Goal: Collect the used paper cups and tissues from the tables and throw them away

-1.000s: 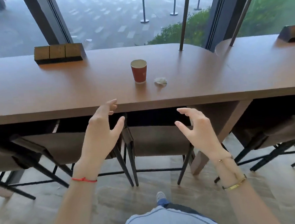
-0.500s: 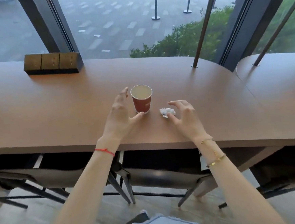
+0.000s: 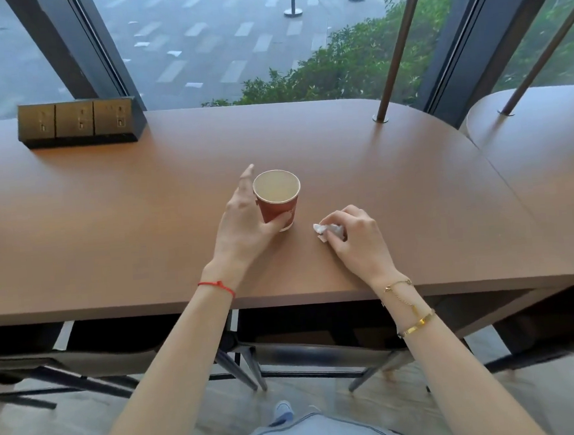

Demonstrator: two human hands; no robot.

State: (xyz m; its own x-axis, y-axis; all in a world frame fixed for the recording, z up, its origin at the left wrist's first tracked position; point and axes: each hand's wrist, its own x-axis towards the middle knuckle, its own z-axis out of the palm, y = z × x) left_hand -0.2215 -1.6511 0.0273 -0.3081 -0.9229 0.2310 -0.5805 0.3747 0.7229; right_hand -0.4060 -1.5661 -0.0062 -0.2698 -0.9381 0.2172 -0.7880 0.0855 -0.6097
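Observation:
A red paper cup (image 3: 278, 200) stands upright on the long brown table (image 3: 108, 231), near its middle. My left hand (image 3: 245, 224) wraps around the cup's left side, thumb on its front and fingers behind it. Just to the right lies a small crumpled white tissue (image 3: 322, 230). My right hand (image 3: 357, 239) has its fingertips closed on the tissue, which still rests on the tabletop and is partly hidden by the fingers.
A dark block of power sockets (image 3: 79, 122) sits at the table's back left. Two slanted metal poles (image 3: 399, 43) rise from the back right. A second round-ended table (image 3: 548, 148) adjoins on the right. Stools (image 3: 307, 356) stand under the table's front edge.
I have moved closer to the table. My left hand has closed around the cup and my right hand's fingers have curled down onto the tissue.

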